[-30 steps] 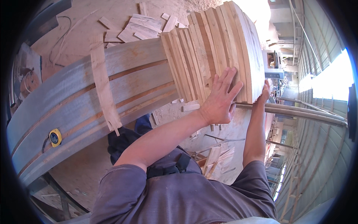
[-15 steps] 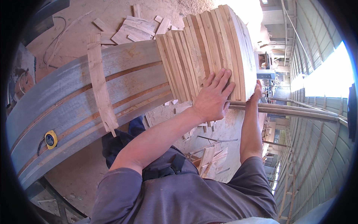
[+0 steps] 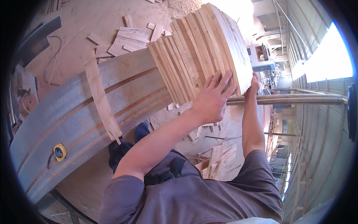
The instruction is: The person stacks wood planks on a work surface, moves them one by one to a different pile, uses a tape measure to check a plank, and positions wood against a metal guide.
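At upper centre, the board stack (image 3: 199, 48) is touched by the splayed left hand (image 3: 212, 100), nothing enclosed; the right hand's (image 3: 253, 86) grip cannot be told; skewing might be caused by uneven pressure.

Yellow tape measure (image 3: 59, 152) on grooved metal table (image 3: 72, 100); loose boards (image 3: 128, 39), sawdust (image 3: 184, 6) on floor (image 3: 87, 20).

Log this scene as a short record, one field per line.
Stack: pale wooden boards, packed face to face, at the right end of a grey table with long brownish slots
Left grip: fingers spread against the board edges
Right grip: at the lower corner of the outermost board, fingers partly hidden
Across table: thin wooden strip
Left of strip: yellow tape measure
Floor beyond table: scattered wood offcuts
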`<state>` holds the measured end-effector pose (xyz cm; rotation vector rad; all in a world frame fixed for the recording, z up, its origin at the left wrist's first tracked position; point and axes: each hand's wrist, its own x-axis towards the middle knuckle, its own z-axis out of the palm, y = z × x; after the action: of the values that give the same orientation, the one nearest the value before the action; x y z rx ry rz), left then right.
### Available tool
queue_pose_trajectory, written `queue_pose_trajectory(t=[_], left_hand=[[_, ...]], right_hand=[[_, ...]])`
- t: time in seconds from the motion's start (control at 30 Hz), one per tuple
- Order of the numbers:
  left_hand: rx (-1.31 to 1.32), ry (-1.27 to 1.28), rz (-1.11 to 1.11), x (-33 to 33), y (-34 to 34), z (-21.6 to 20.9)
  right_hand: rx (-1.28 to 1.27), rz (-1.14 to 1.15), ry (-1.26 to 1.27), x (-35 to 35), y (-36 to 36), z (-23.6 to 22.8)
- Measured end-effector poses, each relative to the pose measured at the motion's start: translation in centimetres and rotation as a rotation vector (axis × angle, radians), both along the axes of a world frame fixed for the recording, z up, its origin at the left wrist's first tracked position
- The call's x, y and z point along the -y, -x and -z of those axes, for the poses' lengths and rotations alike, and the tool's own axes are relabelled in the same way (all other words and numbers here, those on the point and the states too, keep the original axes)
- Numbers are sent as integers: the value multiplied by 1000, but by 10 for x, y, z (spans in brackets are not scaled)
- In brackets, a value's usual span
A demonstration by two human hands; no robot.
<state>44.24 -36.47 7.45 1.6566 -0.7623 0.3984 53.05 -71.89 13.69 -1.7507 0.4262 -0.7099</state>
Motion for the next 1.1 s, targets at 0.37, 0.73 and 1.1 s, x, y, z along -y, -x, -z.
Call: queue_pose_trajectory(t=[0.37, 0.73, 1.1], left_hand=[[-18, -169, 3, 11, 10, -17], [18, -225, -12, 60, 34, -7], [-331, -1112, 125, -33, 174, 113]], right_hand=[[-27, 220, 148, 39, -9, 16], [109, 508, 109, -15, -9, 7], [-1103, -69, -203, -118, 402, 356]])
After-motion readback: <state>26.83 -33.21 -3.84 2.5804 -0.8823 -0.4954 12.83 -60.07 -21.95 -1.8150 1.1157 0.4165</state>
